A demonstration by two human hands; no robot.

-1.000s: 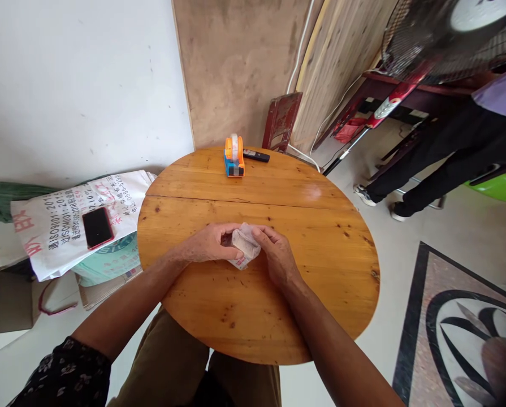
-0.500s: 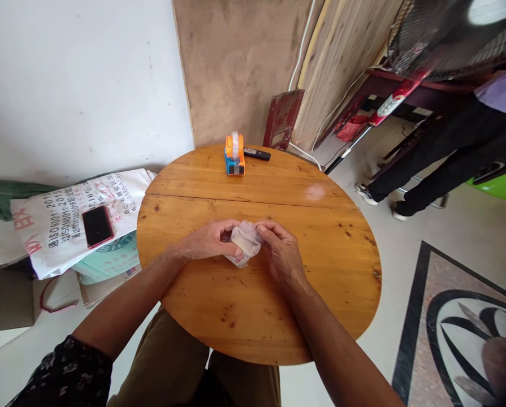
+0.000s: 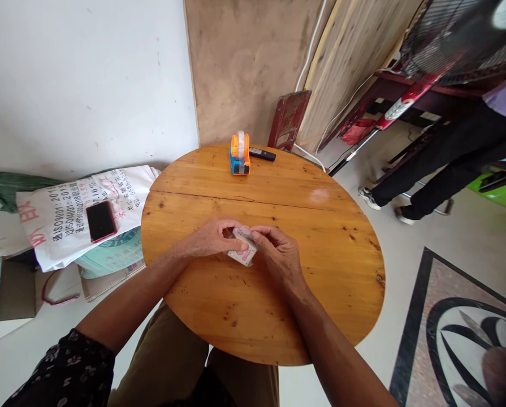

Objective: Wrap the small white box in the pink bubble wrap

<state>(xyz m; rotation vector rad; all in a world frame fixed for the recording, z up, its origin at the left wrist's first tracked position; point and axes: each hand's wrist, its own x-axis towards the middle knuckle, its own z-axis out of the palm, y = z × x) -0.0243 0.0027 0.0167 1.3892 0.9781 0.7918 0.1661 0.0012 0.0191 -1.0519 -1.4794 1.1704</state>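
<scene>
A small white box with red print, wrapped in thin clear plastic [image 3: 243,255], is held just above the near middle of the round wooden table [image 3: 320,265]. My left hand [image 3: 212,237] grips it from the left, the thumb laid across its top. At its right upper edge, the fingers of my right hand [image 3: 280,251] pinch the plastic wrapping. Farther back on the table stands an orange and blue tape dispenser [image 3: 239,152] with a roll of clear tape. Beside the dispenser lies a black remote-like object [image 3: 262,154].
A phone [image 3: 102,221] rests on a white printed sack [image 3: 61,226] left of the table. A red wooden chair [image 3: 289,118] stands behind the table. At the right are a standing fan [image 3: 405,104] and a person in black trousers [image 3: 448,152].
The wrapped box has tilted, and its red-printed face shows more. The plastic is drawn flatter around it. Both hands keep hold; the whole view has shifted slightly.
</scene>
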